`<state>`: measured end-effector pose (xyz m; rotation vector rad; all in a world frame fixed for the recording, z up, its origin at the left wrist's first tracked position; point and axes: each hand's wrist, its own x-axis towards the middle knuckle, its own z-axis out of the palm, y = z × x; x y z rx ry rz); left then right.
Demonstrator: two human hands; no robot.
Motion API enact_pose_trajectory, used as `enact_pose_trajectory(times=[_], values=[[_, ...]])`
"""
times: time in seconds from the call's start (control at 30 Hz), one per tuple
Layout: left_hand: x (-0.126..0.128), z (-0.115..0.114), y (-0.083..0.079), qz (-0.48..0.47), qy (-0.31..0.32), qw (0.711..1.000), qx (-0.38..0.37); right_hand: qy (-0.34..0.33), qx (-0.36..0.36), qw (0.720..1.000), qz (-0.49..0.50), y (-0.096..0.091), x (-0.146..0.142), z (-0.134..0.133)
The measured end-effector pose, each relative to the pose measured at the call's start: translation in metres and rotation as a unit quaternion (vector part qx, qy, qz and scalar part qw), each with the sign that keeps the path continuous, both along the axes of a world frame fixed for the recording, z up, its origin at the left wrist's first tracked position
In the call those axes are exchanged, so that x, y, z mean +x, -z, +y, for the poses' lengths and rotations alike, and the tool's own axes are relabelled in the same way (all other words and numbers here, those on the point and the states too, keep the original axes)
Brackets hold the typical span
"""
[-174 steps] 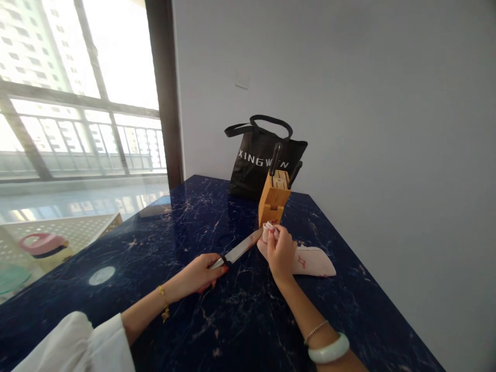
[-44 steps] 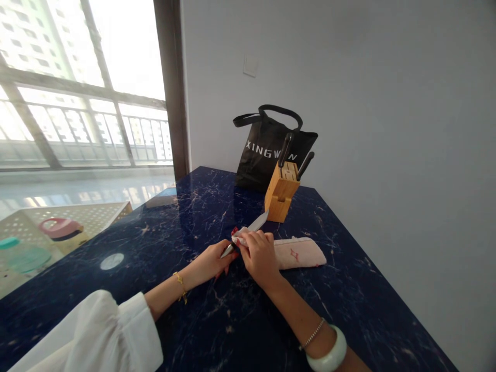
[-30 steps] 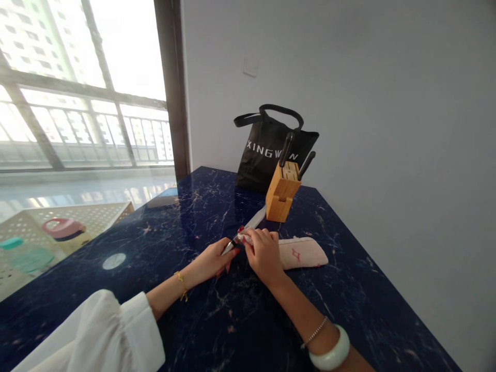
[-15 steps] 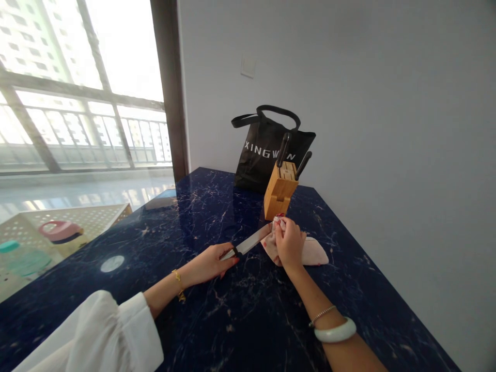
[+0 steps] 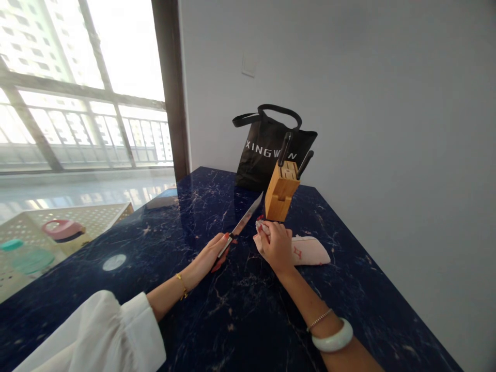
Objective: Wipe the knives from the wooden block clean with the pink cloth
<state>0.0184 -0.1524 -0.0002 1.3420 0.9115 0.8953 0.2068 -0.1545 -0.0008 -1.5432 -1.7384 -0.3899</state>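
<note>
My left hand is closed round the handle of a kitchen knife, whose long bare blade points away and to the right. Just right of the blade, my right hand grips a bunched end of a pale pink cloth. The cloth's other end lies flat on the table, with a red mark on it. Its bunched end is apart from the blade. Beyond my right hand stands a wooden knife block with two black-handled knives in it.
Behind the block, a black tote bag stands against the wall. The dark blue marbled table carries a pale round spot at left. Past its left edge, a white perforated basket holds a pink-lidded bottle and a teal-capped one.
The knife has turned so its tip points farther away, its blade now out of the cloth. My right hand has shifted left with the cloth's bunched end.
</note>
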Motion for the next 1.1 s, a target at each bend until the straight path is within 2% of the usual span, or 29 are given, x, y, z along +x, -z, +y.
enact_pose_trajectory(times=[0.17, 0.3, 0.5, 0.63, 0.73, 0.9, 0.97, 1.1], values=[[-0.001, 0.006, 0.008, 0.005, -0.03, 1.0, -0.003, 0.011, 0.028, 0.999, 0.018, -0.003, 0.004, -0.001], [-0.003, 0.011, 0.013, 0.032, -0.012, 0.999, 0.018, -0.008, 0.041, 0.999, 0.016, -0.009, 0.001, -0.008], [-0.004, 0.008, 0.013, 0.135, 0.035, 0.984, 0.115, -0.047, 0.03, 0.998, -0.023, -0.014, -0.009, -0.018], [-0.001, 0.005, 0.014, 0.145, 0.054, 0.98, 0.124, -0.053, 0.02, 0.998, -0.026, -0.014, -0.012, -0.018], [0.001, 0.006, 0.019, 0.147, 0.044, 0.978, 0.141, -0.035, 0.026, 0.999, -0.003, -0.013, -0.011, -0.016], [0.001, 0.009, 0.023, 0.191, -0.01, 0.968, 0.164, 0.02, 0.064, 0.997, 0.027, -0.013, -0.005, -0.014], [0.001, 0.008, 0.019, 0.219, 0.0, 0.962, 0.163, 0.003, 0.063, 0.998, 0.002, -0.013, -0.006, -0.015], [0.001, 0.004, 0.012, 0.258, 0.041, 0.946, 0.19, -0.084, 0.017, 0.993, -0.079, -0.012, -0.015, -0.017]])
